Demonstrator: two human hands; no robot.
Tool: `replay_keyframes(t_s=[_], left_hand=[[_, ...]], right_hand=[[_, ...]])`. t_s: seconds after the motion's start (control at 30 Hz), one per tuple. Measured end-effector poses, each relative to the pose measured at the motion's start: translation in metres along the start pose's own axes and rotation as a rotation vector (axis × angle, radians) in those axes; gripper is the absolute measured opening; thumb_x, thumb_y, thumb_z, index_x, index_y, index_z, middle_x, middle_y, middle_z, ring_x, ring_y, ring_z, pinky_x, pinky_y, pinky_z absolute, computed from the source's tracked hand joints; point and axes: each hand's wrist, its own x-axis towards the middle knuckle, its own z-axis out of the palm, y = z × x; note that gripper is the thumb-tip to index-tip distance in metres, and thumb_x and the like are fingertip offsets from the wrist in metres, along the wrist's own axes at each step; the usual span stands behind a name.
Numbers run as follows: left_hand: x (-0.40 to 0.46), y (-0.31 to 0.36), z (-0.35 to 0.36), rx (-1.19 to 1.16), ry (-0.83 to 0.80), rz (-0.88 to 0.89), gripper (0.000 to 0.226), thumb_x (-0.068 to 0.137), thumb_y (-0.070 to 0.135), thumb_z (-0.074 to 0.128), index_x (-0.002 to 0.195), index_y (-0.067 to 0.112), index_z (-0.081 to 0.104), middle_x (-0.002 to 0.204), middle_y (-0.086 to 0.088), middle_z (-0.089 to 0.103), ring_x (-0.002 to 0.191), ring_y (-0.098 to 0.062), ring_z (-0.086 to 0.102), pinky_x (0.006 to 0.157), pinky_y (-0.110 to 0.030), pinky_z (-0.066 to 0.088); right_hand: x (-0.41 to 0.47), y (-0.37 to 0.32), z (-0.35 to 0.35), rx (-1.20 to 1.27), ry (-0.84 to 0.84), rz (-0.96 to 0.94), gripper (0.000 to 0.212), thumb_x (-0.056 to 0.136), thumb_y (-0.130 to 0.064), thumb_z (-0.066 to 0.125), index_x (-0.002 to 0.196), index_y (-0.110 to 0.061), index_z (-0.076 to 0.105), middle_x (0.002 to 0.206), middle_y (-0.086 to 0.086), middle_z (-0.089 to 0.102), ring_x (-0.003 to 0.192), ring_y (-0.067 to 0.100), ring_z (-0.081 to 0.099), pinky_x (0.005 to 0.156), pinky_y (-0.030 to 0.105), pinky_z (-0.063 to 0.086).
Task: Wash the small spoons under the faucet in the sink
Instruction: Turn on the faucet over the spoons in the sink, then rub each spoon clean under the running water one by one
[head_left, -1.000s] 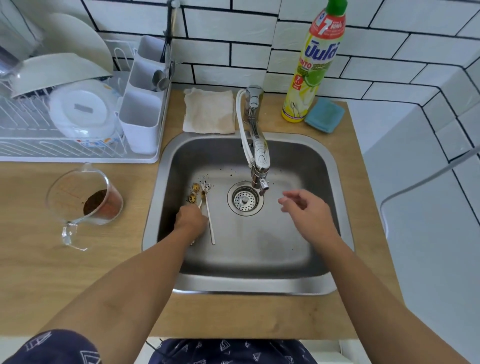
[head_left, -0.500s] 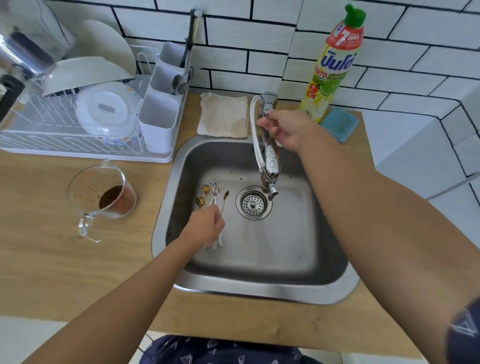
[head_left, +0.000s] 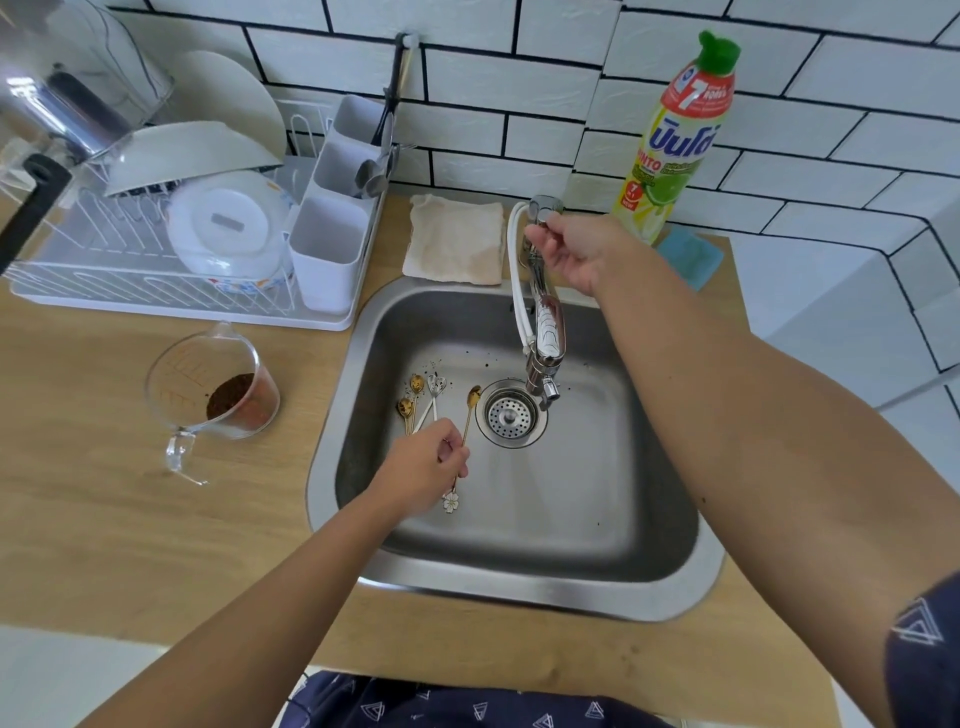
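Below, a pale wooden counter (head_left: 93, 519) frames our square stainless-steel sink (head_left: 597, 597), backed by white brick tile with dark grout. Our left hand (head_left: 423, 467) pinches the thin handle of a gold teaspoon (head_left: 470, 410) with a white flower end, its bowl beside the perforated round drain strainer (head_left: 510, 414). Three more small spoons (head_left: 422, 395) lie touching on the sink floor, left of it. Our right hand (head_left: 574, 249) curls around the chrome faucet (head_left: 545, 332) lever. A glass measuring cup (head_left: 208, 389) holding brown grounds stands near the white wire dish rack (head_left: 156, 291).
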Motion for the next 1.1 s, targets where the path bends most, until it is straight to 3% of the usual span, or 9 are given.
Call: replay_keyframes(t_s=[0.17,0.4,0.57,0.67,0.77,0.87,0.93,1.0,1.1], left_hand=[[0.002,0.003,0.005,0.032,-0.028,0.003,0.009,0.102,0.030,0.055,0.107,0.025,0.061,0.084,0.011,0.075,0.078,-0.011,0.068,0.077,-0.033,0.058],[0.004,0.010,0.017,0.043,-0.076,0.002,0.014,0.101,0.028,0.056,0.112,0.026,0.065,0.083,0.010,0.074,0.069,-0.008,0.068,0.056,-0.019,0.048],[0.005,0.013,0.025,0.026,-0.078,0.000,0.010,0.099,0.027,0.058,0.105,0.026,0.067,0.077,0.010,0.074,0.058,-0.003,0.066,0.049,-0.016,0.049],[0.004,0.012,0.029,0.046,-0.087,0.007,0.011,0.098,0.025,0.060,0.105,0.023,0.069,0.075,0.010,0.074,0.053,-0.001,0.064,0.048,-0.016,0.051],[0.005,0.013,0.031,0.076,-0.098,0.016,0.010,0.097,0.023,0.060,0.104,0.022,0.068,0.073,0.009,0.074,0.049,0.001,0.063,0.048,-0.017,0.051],[0.005,0.013,0.030,0.107,-0.089,0.037,0.009,0.096,0.021,0.060,0.101,0.020,0.067,0.073,0.006,0.075,0.052,-0.005,0.066,0.050,-0.020,0.053],[0.004,0.014,0.029,0.120,-0.083,0.044,0.008,0.094,0.019,0.060,0.097,0.019,0.068,0.072,0.004,0.075,0.055,-0.010,0.069,0.052,-0.021,0.053],[0.003,0.014,0.028,0.129,-0.085,0.050,0.008,0.094,0.019,0.061,0.097,0.020,0.068,0.073,0.003,0.076,0.056,-0.011,0.070,0.052,-0.015,0.049],[0.003,0.015,0.025,0.153,-0.078,0.050,0.009,0.095,0.023,0.060,0.099,0.022,0.068,0.073,0.006,0.076,0.054,-0.007,0.069,0.047,-0.006,0.041]], right_hand=[[-0.001,-0.002,0.000,0.001,-0.003,0.000,0.017,0.105,-0.007,0.055,0.092,0.003,0.060,0.080,0.016,0.070,0.042,0.007,0.064,0.041,0.012,0.045],[-0.005,0.002,-0.005,-0.034,0.024,-0.060,0.019,0.106,-0.015,0.054,0.094,-0.002,0.061,0.083,0.012,0.073,0.042,0.003,0.061,0.040,0.013,0.041],[-0.018,0.052,-0.051,-0.084,0.263,-0.096,0.022,0.103,-0.025,0.053,0.087,-0.015,0.063,0.076,-0.002,0.063,0.053,0.005,0.046,0.042,0.017,0.033],[-0.046,0.120,-0.080,-0.227,0.406,-0.037,0.021,0.103,-0.029,0.055,0.088,-0.019,0.065,0.078,-0.001,0.065,0.057,0.009,0.048,0.052,0.023,0.037],[-0.081,0.181,-0.085,-0.336,0.274,0.013,0.014,0.097,-0.033,0.063,0.097,-0.020,0.066,0.093,0.002,0.072,0.071,0.010,0.062,0.072,0.030,0.048],[-0.095,0.210,-0.073,-0.375,0.014,0.061,0.038,0.091,-0.034,0.076,0.123,-0.025,0.057,0.112,0.000,0.071,0.096,0.013,0.069,0.090,0.033,0.053],[-0.096,0.217,-0.064,-0.383,-0.042,0.044,0.055,0.088,-0.023,0.080,0.133,-0.031,0.049,0.116,0.001,0.070,0.103,0.014,0.068,0.096,0.035,0.052],[-0.091,0.220,-0.059,-0.379,0.002,0.030,0.057,0.087,-0.012,0.080,0.135,-0.026,0.052,0.111,0.005,0.071,0.096,0.016,0.068,0.096,0.036,0.052],[-0.084,0.216,-0.057,-0.376,0.051,-0.018,0.027,0.086,-0.007,0.078,0.106,-0.021,0.066,0.088,0.003,0.072,0.081,0.018,0.066,0.078,0.032,0.054]])
